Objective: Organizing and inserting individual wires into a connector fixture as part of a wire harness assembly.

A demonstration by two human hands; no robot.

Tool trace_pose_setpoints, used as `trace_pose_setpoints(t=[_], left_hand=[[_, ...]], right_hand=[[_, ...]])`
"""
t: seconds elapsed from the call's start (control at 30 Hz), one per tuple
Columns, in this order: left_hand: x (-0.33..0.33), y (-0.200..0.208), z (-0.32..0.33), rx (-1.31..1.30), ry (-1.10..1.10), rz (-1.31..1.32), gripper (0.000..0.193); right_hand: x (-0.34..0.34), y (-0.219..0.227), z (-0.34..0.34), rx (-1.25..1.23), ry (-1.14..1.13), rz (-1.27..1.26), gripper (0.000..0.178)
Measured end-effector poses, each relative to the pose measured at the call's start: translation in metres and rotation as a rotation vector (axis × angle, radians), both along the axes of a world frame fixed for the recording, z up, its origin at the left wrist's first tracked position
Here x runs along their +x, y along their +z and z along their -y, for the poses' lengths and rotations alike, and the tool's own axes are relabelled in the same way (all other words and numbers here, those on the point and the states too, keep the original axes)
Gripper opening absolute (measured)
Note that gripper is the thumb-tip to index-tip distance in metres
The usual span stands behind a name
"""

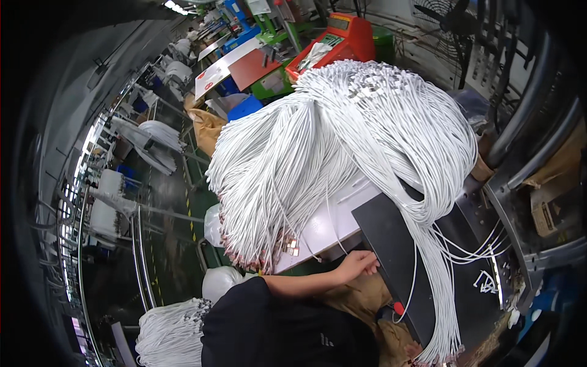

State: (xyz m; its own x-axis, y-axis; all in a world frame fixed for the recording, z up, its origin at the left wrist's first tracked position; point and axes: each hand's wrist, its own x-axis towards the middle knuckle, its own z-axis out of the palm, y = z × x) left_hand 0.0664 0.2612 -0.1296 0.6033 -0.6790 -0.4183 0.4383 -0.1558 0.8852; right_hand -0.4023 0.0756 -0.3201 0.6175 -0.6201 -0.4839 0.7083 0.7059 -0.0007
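My left hand (359,265) is at the near left edge of a black work surface (391,238), its fingers curled in. Whatever they hold, if anything, is hidden. One loose white cable (337,229) hangs down close to its wrist. Across the black surface runs a long bundle of white cables (434,275), its reddish-brown ends at the lower edge. Beside those ends, a small skin-toned patch (413,351) seems to be part of my right hand; its fingers cannot be made out. A huge heap of white cables (391,122) lies beyond, draped over a white tabletop (327,223).
Small white pieces (485,282) lie on the black surface's right side. A red machine (342,40) stands behind the heap, with a black fan (443,18) at the back right. Another cable bundle (171,333) is at lower left. Metal rails (142,257) run along the left.
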Motion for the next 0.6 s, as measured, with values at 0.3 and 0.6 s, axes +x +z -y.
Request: trace_pose_setpoints(t=[0.3,0.6], left_hand=[[-0.011,0.011,-0.002,0.180,0.103,0.087,0.030],[-0.012,0.125,0.054,-0.144,-0.406,1.717,0.066]], right_hand=[[0.037,0.117,-0.032,-0.798,-0.124,-0.808,0.053],[0.038,0.347,0.050,-1.109,0.570,-1.128,0.026]])
